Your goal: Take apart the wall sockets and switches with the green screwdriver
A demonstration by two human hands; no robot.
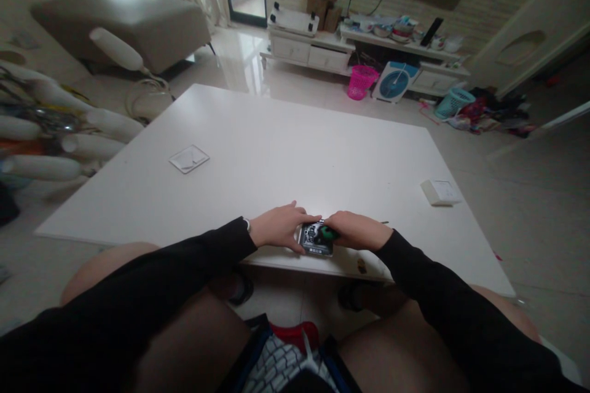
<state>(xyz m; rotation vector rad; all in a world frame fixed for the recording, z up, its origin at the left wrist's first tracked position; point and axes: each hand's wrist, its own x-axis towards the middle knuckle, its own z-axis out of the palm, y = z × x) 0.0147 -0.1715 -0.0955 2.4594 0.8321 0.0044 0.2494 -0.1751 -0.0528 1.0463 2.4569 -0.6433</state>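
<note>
Near the front edge of the white table lies a small flat rectangular device, with dark, detailed parts on its face and a pale rim. My left hand grips its left side, thumb along the far edge and fingers at the near left corner. Closed over the right side is my right hand, holding a green object against the face; its kind is mostly hidden by my fingers. Just beyond that hand, a thin dark tip shows. Small brownish pieces rest by the table edge.
A thin square frame lies on the table's left part, and a small white box stands near its right edge. White bulb-like lamp parts crowd the left side. Farther off are a pink basket and a box fan.
</note>
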